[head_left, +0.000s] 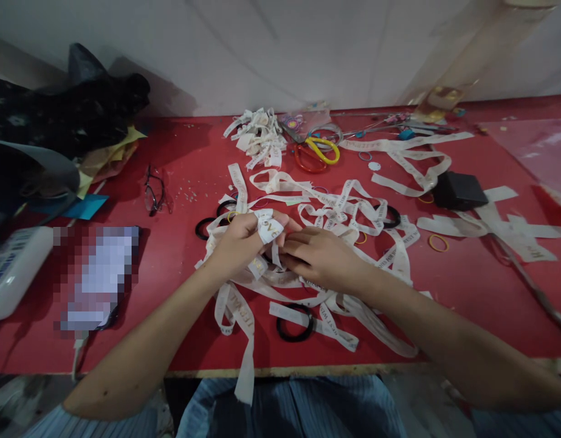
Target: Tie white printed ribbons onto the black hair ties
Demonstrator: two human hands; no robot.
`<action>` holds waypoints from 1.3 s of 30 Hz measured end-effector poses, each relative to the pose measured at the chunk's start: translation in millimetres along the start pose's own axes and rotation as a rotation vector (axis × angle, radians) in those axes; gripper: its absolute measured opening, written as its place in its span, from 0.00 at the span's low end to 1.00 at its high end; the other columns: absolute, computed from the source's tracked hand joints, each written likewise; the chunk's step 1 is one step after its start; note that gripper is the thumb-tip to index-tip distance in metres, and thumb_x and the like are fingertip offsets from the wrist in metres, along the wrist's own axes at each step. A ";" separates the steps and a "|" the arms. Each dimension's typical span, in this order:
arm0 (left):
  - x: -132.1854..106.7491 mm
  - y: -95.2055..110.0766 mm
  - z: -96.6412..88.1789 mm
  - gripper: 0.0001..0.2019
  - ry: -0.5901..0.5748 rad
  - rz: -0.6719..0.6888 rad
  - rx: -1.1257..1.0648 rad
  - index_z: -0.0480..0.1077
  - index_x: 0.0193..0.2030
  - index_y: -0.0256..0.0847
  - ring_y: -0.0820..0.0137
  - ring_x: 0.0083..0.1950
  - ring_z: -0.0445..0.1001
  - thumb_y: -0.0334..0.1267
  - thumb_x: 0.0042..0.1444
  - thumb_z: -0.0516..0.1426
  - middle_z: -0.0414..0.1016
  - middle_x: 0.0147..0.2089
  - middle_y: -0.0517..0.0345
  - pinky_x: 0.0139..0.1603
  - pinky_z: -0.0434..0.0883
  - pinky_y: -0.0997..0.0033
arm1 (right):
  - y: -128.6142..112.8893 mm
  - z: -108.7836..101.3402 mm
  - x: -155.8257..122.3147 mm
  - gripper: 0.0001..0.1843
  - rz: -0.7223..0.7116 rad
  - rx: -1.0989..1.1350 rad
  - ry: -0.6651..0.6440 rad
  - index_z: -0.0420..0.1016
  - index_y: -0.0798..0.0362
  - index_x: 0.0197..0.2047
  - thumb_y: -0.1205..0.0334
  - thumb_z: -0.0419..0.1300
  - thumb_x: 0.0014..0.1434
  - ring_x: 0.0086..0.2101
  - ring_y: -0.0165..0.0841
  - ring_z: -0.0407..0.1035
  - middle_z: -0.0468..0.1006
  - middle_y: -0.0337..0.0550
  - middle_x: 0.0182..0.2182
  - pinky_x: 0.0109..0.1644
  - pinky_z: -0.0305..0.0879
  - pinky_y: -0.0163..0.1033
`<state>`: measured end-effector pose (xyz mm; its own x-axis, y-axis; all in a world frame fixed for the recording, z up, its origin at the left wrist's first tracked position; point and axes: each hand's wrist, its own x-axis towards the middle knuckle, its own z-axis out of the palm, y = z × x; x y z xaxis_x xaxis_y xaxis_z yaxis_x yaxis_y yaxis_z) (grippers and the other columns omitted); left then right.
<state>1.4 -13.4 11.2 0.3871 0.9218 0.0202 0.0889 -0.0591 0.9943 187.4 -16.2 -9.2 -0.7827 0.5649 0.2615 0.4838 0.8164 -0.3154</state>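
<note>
Where the red tabletop (184,158) meets the wall at the upper left of the frame, a heap of dark cloth (70,109) lies over coloured paper sheets, and below it a white device (16,267) sits at the left edge. A pair of glasses (153,191) lies folded right of these, apart from everything else.

At the centre, the left hand (237,243) is raised a little off the tabletop, its fingers curled shut around a printed ribbon (270,226). The ribbon is wound as a short loop over the fingertips, and its loose end trails down toward the lower edge of the frame. The right hand (323,255) comes in from the lower right, fingers (293,238) close together and pointing left. Their tips meet the ribbon just under the loop, but whether they pinch it is hidden. The loop lies directly left of those fingertips, so both hands are at it.

Beneath and right of the hands spreads a ribbon tangle (344,213), with a black ring (295,327) near the front edge. Scissors (316,152) lie in the upper middle. A black box (457,190) and a yellow rubber band (438,243) sit further right.
</note>
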 end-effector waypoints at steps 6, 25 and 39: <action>3.4 -0.1 0.3 0.15 0.248 0.025 -0.212 0.74 0.27 0.37 0.82 0.19 0.51 0.43 0.59 0.56 0.64 0.22 0.62 0.18 0.49 0.78 | -0.5 -0.6 0.2 0.10 0.052 0.021 -0.033 0.77 0.52 0.42 0.63 0.54 0.65 0.36 0.34 0.73 0.80 0.43 0.36 0.42 0.63 0.38; 1.7 3.5 2.3 0.13 0.324 0.061 -0.197 0.75 0.28 0.37 0.80 0.21 0.57 0.44 0.58 0.57 0.64 0.22 0.61 0.19 0.54 0.79 | -5.3 -12.2 -1.7 0.11 0.342 0.653 0.211 0.74 0.52 0.47 0.64 0.53 0.65 0.30 0.28 0.75 0.80 0.39 0.30 0.37 0.68 0.33; -1.7 3.3 3.9 0.13 0.364 0.084 -0.191 0.76 0.30 0.39 0.76 0.24 0.61 0.45 0.58 0.57 0.62 0.22 0.61 0.23 0.59 0.77 | -6.4 -8.4 -0.2 0.09 0.454 1.056 0.217 0.76 0.53 0.44 0.60 0.60 0.61 0.39 0.32 0.77 0.82 0.43 0.39 0.45 0.74 0.38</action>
<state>4.7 -16.7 14.1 0.0333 0.9941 0.1036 -0.1147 -0.0992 0.9884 187.7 -20.5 0.4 -0.4886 0.8712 0.0482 0.0561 0.0865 -0.9947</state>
